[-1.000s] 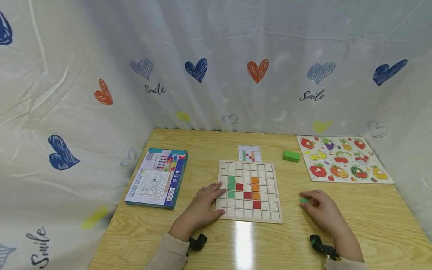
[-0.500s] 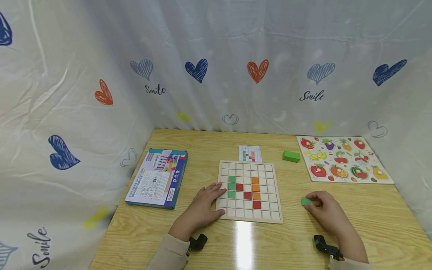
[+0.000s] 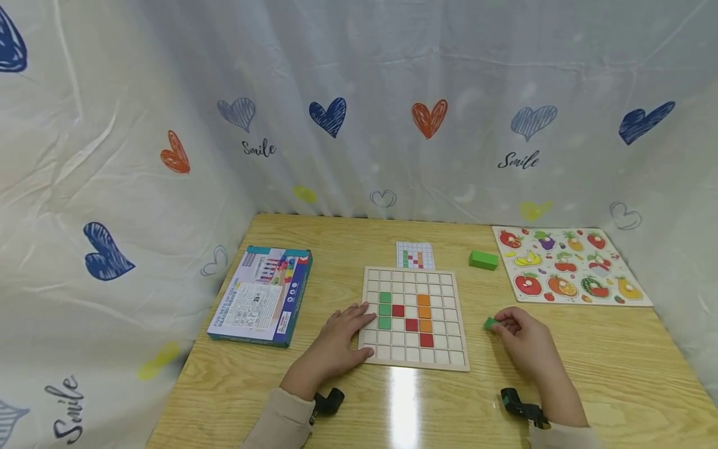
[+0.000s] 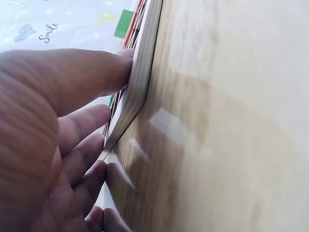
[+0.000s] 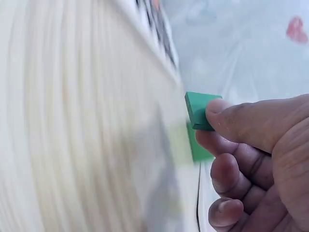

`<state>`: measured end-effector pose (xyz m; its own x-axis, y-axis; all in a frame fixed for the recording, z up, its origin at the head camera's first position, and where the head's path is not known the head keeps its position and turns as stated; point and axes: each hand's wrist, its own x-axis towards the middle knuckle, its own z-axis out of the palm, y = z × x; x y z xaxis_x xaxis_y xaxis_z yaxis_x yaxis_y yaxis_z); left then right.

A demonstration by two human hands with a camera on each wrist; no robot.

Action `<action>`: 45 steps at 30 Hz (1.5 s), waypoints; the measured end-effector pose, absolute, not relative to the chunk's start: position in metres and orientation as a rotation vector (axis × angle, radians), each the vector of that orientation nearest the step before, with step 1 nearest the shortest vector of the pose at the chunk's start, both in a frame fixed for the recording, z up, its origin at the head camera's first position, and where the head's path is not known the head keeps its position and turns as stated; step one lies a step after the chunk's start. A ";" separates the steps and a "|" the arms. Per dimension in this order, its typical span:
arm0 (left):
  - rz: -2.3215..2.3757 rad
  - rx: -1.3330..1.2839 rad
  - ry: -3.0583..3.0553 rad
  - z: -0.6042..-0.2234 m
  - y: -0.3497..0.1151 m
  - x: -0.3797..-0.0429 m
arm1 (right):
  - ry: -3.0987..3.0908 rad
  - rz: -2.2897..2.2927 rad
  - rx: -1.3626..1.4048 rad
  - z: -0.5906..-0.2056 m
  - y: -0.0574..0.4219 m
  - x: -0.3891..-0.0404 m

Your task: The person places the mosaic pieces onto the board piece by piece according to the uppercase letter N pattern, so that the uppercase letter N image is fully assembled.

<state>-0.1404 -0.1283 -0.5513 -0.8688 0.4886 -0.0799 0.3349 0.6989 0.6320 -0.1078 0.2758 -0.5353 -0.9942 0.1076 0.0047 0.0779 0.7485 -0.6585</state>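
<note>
A square wooden grid board (image 3: 415,355) lies mid-table, with green, red and orange square tiles in some of its cells. My left hand (image 3: 336,343) rests at the board's left edge, fingers spread over the rim; the left wrist view shows the thumb (image 4: 96,72) touching that rim. To the right of the board, my right hand (image 3: 527,340) pinches a small green square tile (image 5: 199,110) between thumb and fingers, just above the table. Behind the board lies a small printed card (image 3: 415,254) with a coloured grid pattern.
A green block (image 3: 483,260) sits behind my right hand. At the back right lies a fruit puzzle board (image 3: 566,296). A flat blue toy box (image 3: 258,299) lies at the left. A curtain (image 3: 359,149) with printed hearts hangs behind the table.
My right hand, holding the green tile, first drew slightly back to the right, then moved left and a little farther from me. My left hand and the board have stayed in place.
</note>
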 end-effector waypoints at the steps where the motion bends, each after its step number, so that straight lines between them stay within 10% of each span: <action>1: 0.922 0.660 2.666 -0.551 -0.128 -0.141 | -2.890 1.104 -0.136 -0.534 0.265 -0.110; 15: 0.916 0.703 2.664 -0.552 -0.124 -0.144 | -2.878 1.212 0.458 -0.546 0.114 -0.130; 45: 0.899 0.694 2.668 -0.555 -0.128 -0.143 | -2.873 0.879 0.507 -0.554 0.095 -0.120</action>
<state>-0.1426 -0.1279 -0.5553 -0.8581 0.5081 -0.0742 0.3596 0.6979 0.6194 -0.1198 0.0947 -0.5543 -0.9403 -0.2859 0.1849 -0.3404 0.7785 -0.5273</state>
